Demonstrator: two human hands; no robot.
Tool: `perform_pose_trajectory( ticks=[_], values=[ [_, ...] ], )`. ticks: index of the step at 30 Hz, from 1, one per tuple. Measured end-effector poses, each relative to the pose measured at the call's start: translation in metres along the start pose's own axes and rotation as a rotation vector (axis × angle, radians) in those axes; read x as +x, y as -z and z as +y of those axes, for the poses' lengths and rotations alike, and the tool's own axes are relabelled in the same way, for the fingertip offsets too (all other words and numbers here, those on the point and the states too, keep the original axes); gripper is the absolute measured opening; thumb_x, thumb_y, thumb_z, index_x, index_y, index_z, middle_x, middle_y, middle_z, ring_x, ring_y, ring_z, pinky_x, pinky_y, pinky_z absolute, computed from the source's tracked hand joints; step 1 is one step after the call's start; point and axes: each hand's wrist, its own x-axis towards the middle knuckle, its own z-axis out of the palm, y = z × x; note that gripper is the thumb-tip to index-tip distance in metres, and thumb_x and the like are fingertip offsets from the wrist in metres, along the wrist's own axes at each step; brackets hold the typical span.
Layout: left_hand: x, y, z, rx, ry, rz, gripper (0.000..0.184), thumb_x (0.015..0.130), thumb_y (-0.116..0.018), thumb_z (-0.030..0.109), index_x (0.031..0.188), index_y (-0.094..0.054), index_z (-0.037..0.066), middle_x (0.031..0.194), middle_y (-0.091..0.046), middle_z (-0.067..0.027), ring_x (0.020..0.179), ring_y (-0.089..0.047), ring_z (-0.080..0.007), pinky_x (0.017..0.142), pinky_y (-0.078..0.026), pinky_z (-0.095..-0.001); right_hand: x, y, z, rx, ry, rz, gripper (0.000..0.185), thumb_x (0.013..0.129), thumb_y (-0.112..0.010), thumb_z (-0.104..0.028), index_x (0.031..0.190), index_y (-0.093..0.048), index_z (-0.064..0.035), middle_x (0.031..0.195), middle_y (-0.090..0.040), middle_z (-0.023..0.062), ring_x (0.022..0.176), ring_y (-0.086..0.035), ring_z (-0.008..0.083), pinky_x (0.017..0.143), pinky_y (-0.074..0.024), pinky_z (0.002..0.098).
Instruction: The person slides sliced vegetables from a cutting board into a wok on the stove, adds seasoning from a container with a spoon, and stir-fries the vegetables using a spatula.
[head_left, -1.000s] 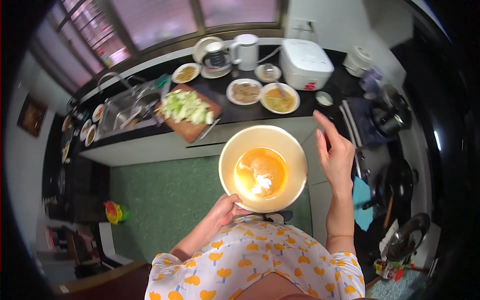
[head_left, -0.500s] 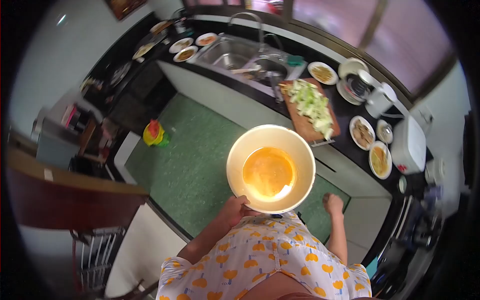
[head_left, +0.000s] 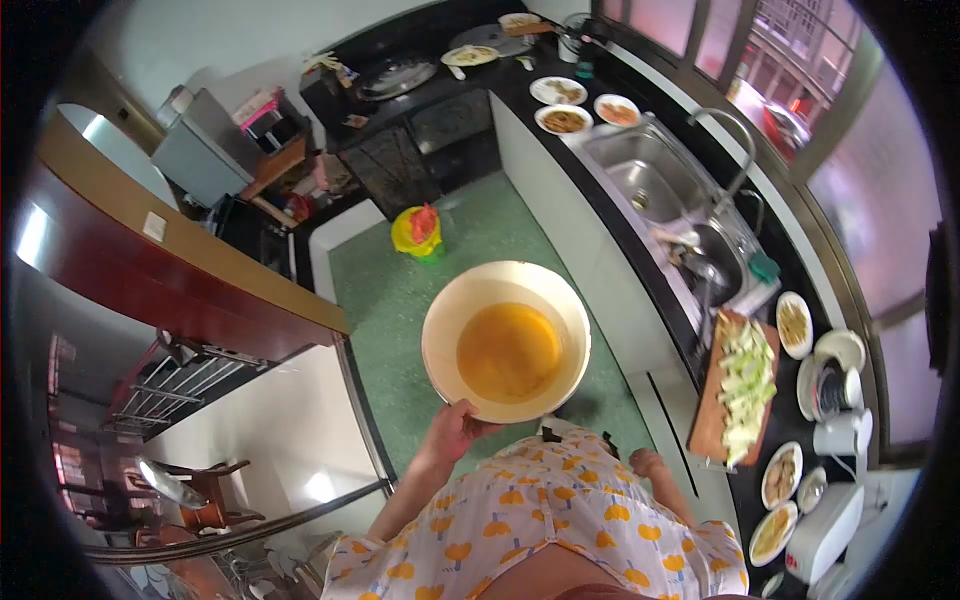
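Observation:
My left hand (head_left: 457, 432) grips the near-left rim of a cream-coloured enamel basin (head_left: 568, 325). The thumb lies over the edge, while the other fingers are mostly hidden under the basin. Yellow-orange liquid (head_left: 508, 352) covers the basin's bottom. My right hand (head_left: 647, 463) hangs low at my side, away from the basin, with its fingers loosely curled and nothing visible in them.
Green floor (head_left: 375, 320) lies ahead, with a yellow bin (head_left: 405, 235) on it. Along the right counter are a steel sink (head_left: 640, 170), a cutting board (head_left: 708, 415) with chopped green vegetable (head_left: 746, 385), and several plates. A wooden partition (head_left: 200, 260) stands at left.
My view has turned left, so the counter and sink now appear farther right and the bin nearer the middle. The basin stays in my left hand; my right hand still hangs at my side.

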Motion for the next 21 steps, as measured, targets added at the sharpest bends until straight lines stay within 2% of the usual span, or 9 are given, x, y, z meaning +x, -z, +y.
perform_pose_trajectory(
  ticks=[2,4,6,7,12,13,18,20,21],
  values=[
    [0.022,0.002,0.029,-0.026,-0.052,0.059,0.040,0.085,-0.043,0.012,0.116,-0.048,-0.012,0.110,-0.059,-0.0204,0.096,-0.063,-0.0282,0.081,-0.056,-0.0368,0.059,0.055,0.000,-0.160,-0.027,-0.005,0.031,0.086,-0.044,-0.020,0.102,-0.066,-0.0034,0.108,-0.065,0.0113,0.093,-0.066,0.0271,0.077,-0.0523,0.0414],
    [0.041,0.002,0.050,-0.081,-0.100,0.133,0.039,0.083,-0.045,0.011,0.115,-0.049,-0.012,0.108,-0.060,-0.0208,0.092,-0.065,-0.0280,0.080,-0.056,-0.0368,0.108,0.118,-0.011,-0.169,0.002,0.218,0.030,0.086,-0.045,-0.021,0.101,-0.066,-0.0061,0.109,-0.065,0.0136,0.097,-0.064,0.0305,0.079,-0.0516,0.0430],
    [0.056,0.008,0.072,-0.128,-0.139,0.142,0.042,0.081,-0.047,0.012,0.118,-0.048,-0.010,0.112,-0.059,-0.0197,0.097,-0.063,-0.0284,0.082,-0.055,-0.0387,0.135,0.201,-0.045,-0.157,0.087,0.353,0.028,0.084,-0.046,-0.020,0.098,-0.067,-0.0091,0.101,-0.066,0.0167,0.094,-0.064,0.0327,0.079,-0.0514,0.0436],
    [0.065,0.010,0.084,-0.157,-0.167,0.151,0.043,0.081,-0.048,0.012,0.119,-0.048,-0.009,0.113,-0.059,-0.0193,0.099,-0.063,-0.0288,0.082,-0.055,-0.0391,0.137,0.248,-0.077,-0.109,0.070,0.415,0.027,0.082,-0.047,-0.020,0.096,-0.067,-0.0080,0.099,-0.066,0.0165,0.093,-0.064,0.0330,0.078,-0.0516,0.0437],
    [0.120,0.041,0.149,-0.243,-0.249,0.178,0.049,0.079,-0.049,0.012,0.124,-0.043,-0.008,0.116,-0.058,-0.0189,0.103,-0.061,-0.0297,0.086,-0.054,-0.0410,0.187,0.406,-0.206,-0.235,0.403,0.588,0.028,0.084,-0.046,-0.024,0.099,-0.064,-0.0094,0.095,-0.067,0.0127,0.090,-0.064,0.0324,0.074,-0.0512,0.0447],
    [0.132,0.045,0.166,-0.243,-0.255,0.207,0.048,0.079,-0.049,0.012,0.123,-0.044,-0.008,0.113,-0.059,-0.0187,0.101,-0.062,-0.0286,0.082,-0.056,-0.0392,0.189,0.431,-0.234,-0.232,0.467,0.604,0.027,0.085,-0.046,-0.025,0.099,-0.064,-0.0101,0.095,-0.067,0.0124,0.089,-0.064,0.0325,0.074,-0.0511,0.0448],
    [0.212,0.092,0.243,-0.318,-0.305,0.226,0.049,0.077,-0.047,0.008,0.123,-0.041,-0.010,0.113,-0.057,-0.0195,0.094,-0.064,-0.0307,0.077,-0.059,-0.0377,0.245,0.489,-0.309,-0.149,0.535,0.522,0.021,0.084,-0.048,-0.025,0.093,-0.062,-0.0120,0.091,-0.065,0.0120,0.085,-0.062,0.0334,0.071,-0.0502,0.0447],
    [0.230,0.103,0.282,-0.323,-0.278,0.265,0.050,0.077,-0.046,0.007,0.123,-0.039,-0.012,0.113,-0.056,-0.0210,0.092,-0.064,-0.0319,0.077,-0.059,-0.0382,0.305,0.452,-0.287,-0.003,0.539,0.593,0.015,0.081,-0.051,-0.024,0.083,-0.058,-0.0110,0.081,-0.065,0.0114,0.077,-0.062,0.0341,0.065,-0.0484,0.0446],
    [0.241,0.110,0.305,-0.309,-0.244,0.272,0.050,0.077,-0.046,0.006,0.123,-0.038,-0.012,0.114,-0.055,-0.0219,0.092,-0.064,-0.0324,0.077,-0.059,-0.0387,0.318,0.444,-0.278,-0.072,0.509,0.489,0.017,0.082,-0.050,-0.025,0.082,-0.059,-0.0107,0.077,-0.065,0.0104,0.072,-0.063,0.0317,0.062,-0.0490,0.0428]
  ],
)
